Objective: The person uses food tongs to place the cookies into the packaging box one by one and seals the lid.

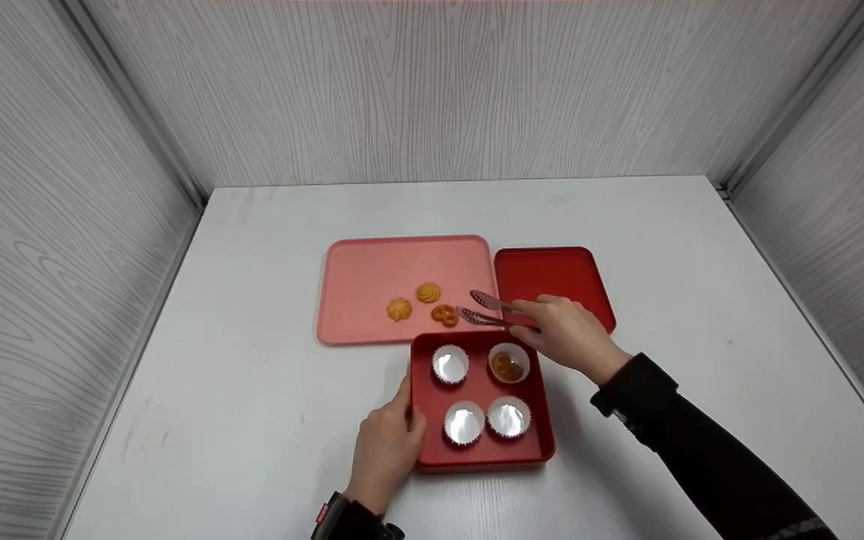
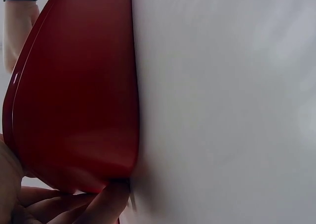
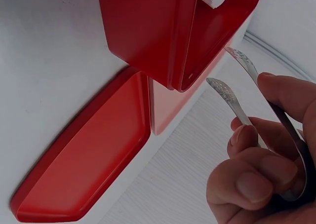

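Note:
My right hand (image 1: 571, 335) grips small metal tongs (image 3: 226, 92), whose perforated tips stand apart with nothing between them. In the head view the tongs reach over the pink tray's right edge, close to a pretzel (image 1: 445, 315). Two golden swirled cookies (image 1: 428, 292) lie left of that pretzel. My left hand (image 1: 387, 442) holds the left side of a deep red box (image 1: 481, 451), its fingers curled against the wall in the left wrist view. Inside the box stand several white fluted cups (image 1: 464, 423); the far right cup (image 1: 509, 363) contains a brown pretzel.
The pink tray (image 1: 364, 270) lies behind the box on the white table (image 1: 252, 300). A shallow red tray (image 1: 552, 270) sits against its right side, under and beyond my right hand. Wood-grained grey panels (image 1: 432, 90) enclose the table at the back and both sides.

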### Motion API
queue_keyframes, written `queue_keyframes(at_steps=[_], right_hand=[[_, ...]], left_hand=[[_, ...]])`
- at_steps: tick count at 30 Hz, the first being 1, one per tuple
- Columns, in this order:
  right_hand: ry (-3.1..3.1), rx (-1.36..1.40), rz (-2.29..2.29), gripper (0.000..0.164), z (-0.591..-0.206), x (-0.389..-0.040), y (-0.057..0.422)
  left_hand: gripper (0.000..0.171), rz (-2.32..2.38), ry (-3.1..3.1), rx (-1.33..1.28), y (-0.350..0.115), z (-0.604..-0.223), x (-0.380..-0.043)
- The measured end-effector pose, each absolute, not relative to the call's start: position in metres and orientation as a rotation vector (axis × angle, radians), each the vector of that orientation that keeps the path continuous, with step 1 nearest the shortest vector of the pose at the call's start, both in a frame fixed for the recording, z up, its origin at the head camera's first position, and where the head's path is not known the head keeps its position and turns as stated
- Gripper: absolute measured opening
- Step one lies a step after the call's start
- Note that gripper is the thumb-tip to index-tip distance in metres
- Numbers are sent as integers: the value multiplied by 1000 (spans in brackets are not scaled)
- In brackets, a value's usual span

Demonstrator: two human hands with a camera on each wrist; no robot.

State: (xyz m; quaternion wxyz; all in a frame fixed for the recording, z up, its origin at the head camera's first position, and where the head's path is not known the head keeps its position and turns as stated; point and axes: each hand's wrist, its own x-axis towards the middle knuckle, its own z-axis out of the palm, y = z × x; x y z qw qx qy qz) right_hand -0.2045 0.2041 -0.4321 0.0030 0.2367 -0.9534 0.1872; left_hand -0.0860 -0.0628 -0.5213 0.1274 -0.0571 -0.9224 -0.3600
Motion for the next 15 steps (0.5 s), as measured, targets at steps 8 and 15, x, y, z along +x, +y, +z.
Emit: queue_keyframes(at_steps=[8, 15], right_hand=[[-3048, 754, 636, 24, -436, -220, 187], [-3047, 806, 577, 15, -443, -228, 176]], left_hand=[[50, -1028, -2700, -149, -62, -521, -86], [50, -1035, -2707, -137, -61, -520, -86]])
